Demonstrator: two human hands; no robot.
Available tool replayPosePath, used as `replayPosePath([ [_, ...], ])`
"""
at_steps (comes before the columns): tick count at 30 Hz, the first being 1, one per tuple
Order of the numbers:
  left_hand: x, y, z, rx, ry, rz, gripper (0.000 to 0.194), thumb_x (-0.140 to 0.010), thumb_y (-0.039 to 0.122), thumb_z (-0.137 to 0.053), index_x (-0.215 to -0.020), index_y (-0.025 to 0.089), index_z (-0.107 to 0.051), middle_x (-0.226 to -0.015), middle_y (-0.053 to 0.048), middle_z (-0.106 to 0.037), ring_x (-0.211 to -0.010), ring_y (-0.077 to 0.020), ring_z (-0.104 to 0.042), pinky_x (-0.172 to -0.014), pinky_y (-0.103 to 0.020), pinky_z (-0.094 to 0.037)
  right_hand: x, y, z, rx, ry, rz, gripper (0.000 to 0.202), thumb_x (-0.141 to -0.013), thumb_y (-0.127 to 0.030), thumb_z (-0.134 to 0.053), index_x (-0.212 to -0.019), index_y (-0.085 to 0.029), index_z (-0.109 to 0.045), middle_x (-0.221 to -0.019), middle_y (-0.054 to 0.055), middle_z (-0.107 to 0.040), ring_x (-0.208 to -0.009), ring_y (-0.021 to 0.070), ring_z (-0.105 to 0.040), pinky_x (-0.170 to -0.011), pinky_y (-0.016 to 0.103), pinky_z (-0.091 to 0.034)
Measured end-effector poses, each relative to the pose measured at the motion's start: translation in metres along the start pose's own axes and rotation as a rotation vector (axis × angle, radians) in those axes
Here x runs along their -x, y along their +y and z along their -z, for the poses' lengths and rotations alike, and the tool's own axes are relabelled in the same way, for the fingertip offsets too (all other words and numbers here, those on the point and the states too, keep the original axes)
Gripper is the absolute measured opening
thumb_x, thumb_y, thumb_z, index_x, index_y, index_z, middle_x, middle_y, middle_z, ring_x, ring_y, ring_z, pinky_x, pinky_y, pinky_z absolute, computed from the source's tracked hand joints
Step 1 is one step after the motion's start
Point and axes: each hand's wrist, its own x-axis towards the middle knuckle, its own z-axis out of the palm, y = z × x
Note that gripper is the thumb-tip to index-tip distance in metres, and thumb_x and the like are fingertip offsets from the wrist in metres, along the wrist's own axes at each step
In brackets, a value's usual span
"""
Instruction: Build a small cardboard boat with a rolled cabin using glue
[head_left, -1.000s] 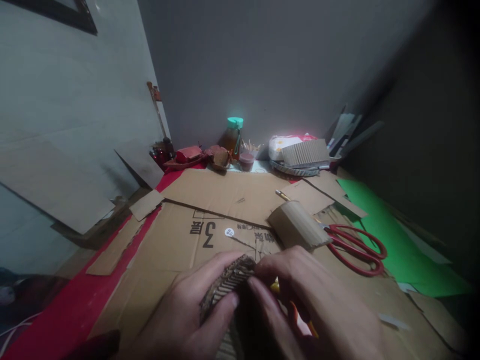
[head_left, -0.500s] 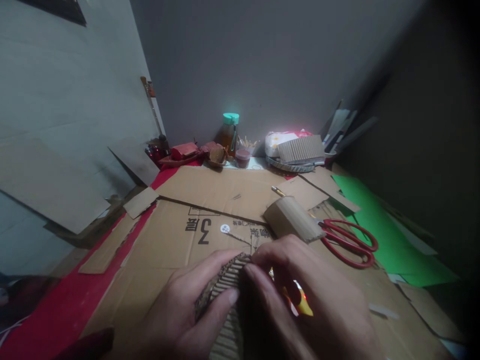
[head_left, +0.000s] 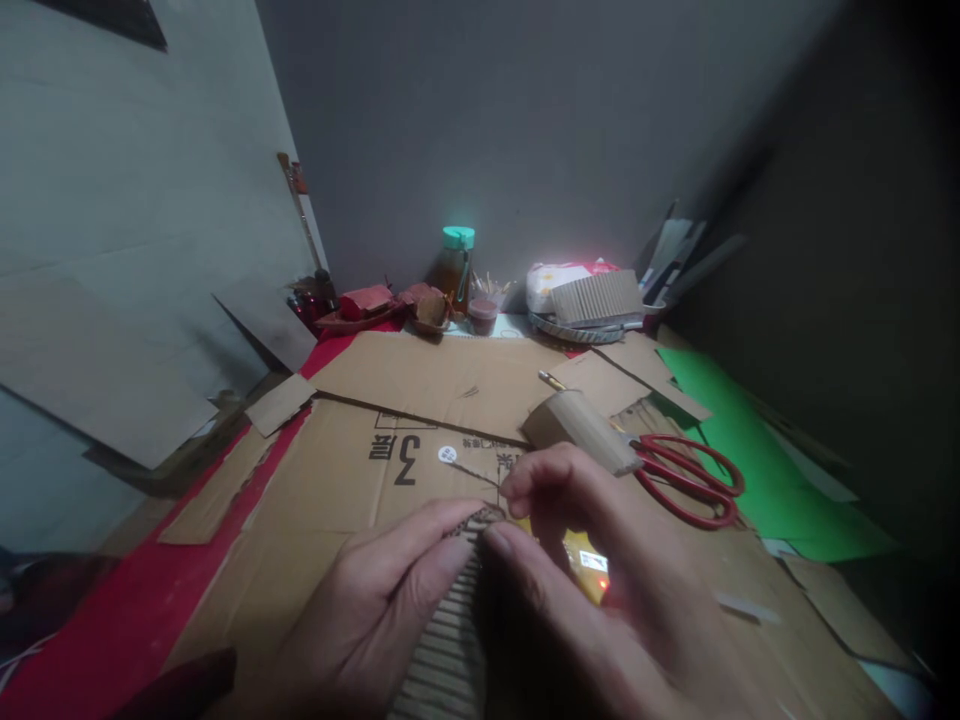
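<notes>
A strip of corrugated cardboard (head_left: 442,640), its ridges facing up, stands at the bottom centre. My left hand (head_left: 390,580) is closed round its left side, thumb on the ridges and fingers along the outer edge. At the far right corner of the strip, the thumb of my right hand (head_left: 600,590) presses against the cardboard. Its index finger is curled and lifted a little off that corner; the other fingers are partly hidden. A shiny yellow object (head_left: 589,560) shows through the gap in my right hand.
Flat cardboard sheets (head_left: 352,465) cover the table. Red-handled scissors (head_left: 694,480) lie at right, their blades by a curved cardboard piece (head_left: 581,430). Green paper (head_left: 780,470) lies farther right. At the back stand a bottle (head_left: 457,265), a small jar (head_left: 482,316) and a round tray (head_left: 577,328).
My right index finger has lifted from the strip's corner, and its thumb stays at the edge. My left thumb has slid up toward the strip's far end.
</notes>
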Motion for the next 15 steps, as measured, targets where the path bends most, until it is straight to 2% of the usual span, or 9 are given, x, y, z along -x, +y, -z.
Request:
replayPosePath([
  [3,0.0,-0.0016,0.001,-0.025,-0.029,-0.016,0.031,-0.098,0.039,-0.042,-0.109,0.031,-0.071,-0.072,0.004,-0.066,-0.065,-0.0117,-0.062,-0.06,-0.017,-0.053,-0.0011,-0.0009,0.0004,-0.009,-0.033,-0.064,0.004,-0.093,-0.021,-0.053,-0.094,-0.025,-0.052,-0.084,-0.004,-0.058,-0.069,0.009,-0.057,-0.063,0.02,-0.048],
  [6,0.0012,-0.0036,0.0008,-0.04,-0.007,0.005,0.031,-0.098,0.038,-0.044,-0.113,0.032,-0.07,-0.093,0.004,-0.074,-0.08,-0.0127,-0.067,-0.07,-0.017,-0.056,-0.0034,0.0023,-0.0014,-0.125,-0.089,-0.144,0.004,-0.091,-0.024,-0.053,-0.095,-0.025,-0.052,-0.086,-0.004,-0.058,-0.074,0.01,-0.057,-0.065,0.021,-0.047],
  [9,0.0019,-0.0052,0.0014,-0.086,0.025,-0.018,0.031,-0.099,0.038,-0.045,-0.117,0.034,-0.069,-0.111,0.004,-0.075,-0.099,-0.0143,-0.068,-0.082,-0.017,-0.055,-0.0064,0.0052,-0.005,-0.273,-0.095,-0.201,0.004,-0.088,-0.025,-0.054,-0.092,-0.023,-0.053,-0.088,-0.002,-0.058,-0.082,0.0124,-0.057,-0.069,0.024,-0.047],
  [12,0.0014,-0.006,0.0029,-0.137,-0.004,-0.105,0.032,-0.1,0.035,-0.044,-0.122,0.036,-0.067,-0.112,0.006,-0.075,-0.095,-0.0121,-0.07,-0.079,-0.014,-0.055,-0.008,0.0044,-0.0075,-0.291,-0.068,-0.205,0.009,-0.083,-0.023,-0.057,-0.092,-0.024,-0.054,-0.085,-0.003,-0.057,-0.081,0.0128,-0.055,-0.07,0.025,-0.046],
  [15,0.0007,-0.007,0.0032,-0.178,0.009,-0.137,0.033,-0.1,0.033,-0.043,-0.122,0.034,-0.067,-0.112,0.004,-0.076,-0.093,-0.012,-0.07,-0.081,-0.015,-0.055,-0.0078,0.0019,-0.008,-0.289,-0.037,-0.2,0.008,-0.083,-0.022,-0.057,-0.091,-0.023,-0.055,-0.084,-0.003,-0.057,-0.079,0.0123,-0.055,-0.068,0.024,-0.045],
])
